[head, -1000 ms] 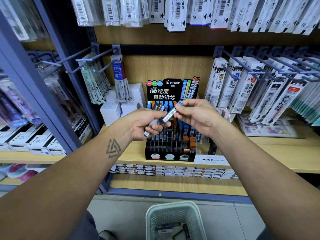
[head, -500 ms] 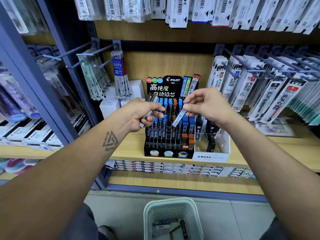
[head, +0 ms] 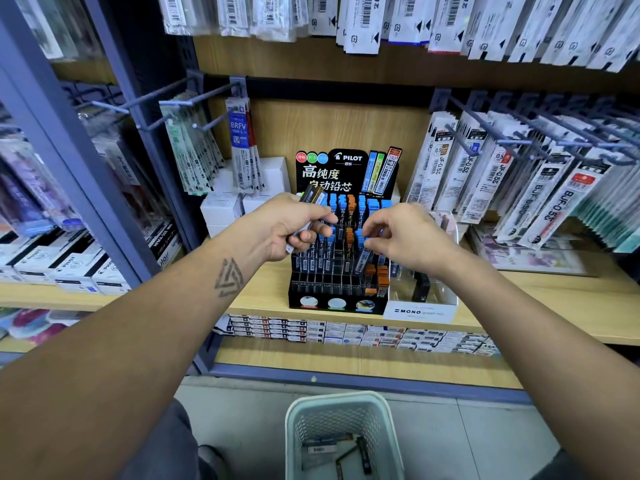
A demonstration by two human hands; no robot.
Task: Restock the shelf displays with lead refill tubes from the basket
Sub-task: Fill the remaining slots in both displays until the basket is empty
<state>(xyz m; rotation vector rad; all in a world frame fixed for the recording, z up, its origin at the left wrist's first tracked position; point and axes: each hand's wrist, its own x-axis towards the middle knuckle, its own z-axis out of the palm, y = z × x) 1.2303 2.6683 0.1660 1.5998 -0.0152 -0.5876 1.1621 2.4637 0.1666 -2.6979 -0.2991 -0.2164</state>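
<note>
Right hand (head: 405,237) has come down from chest height to the Pilot display rack (head: 337,271); fingertips pinch a blue-capped lead tube (head: 363,258), its lower end now among the middle slots. Seating looks nearly done. Left hand (head: 294,230) stays curled round spare tubes (head: 311,195), a dark end jutting above the knuckles. More stock lies in the basket (head: 341,407) on the floor below.
</note>
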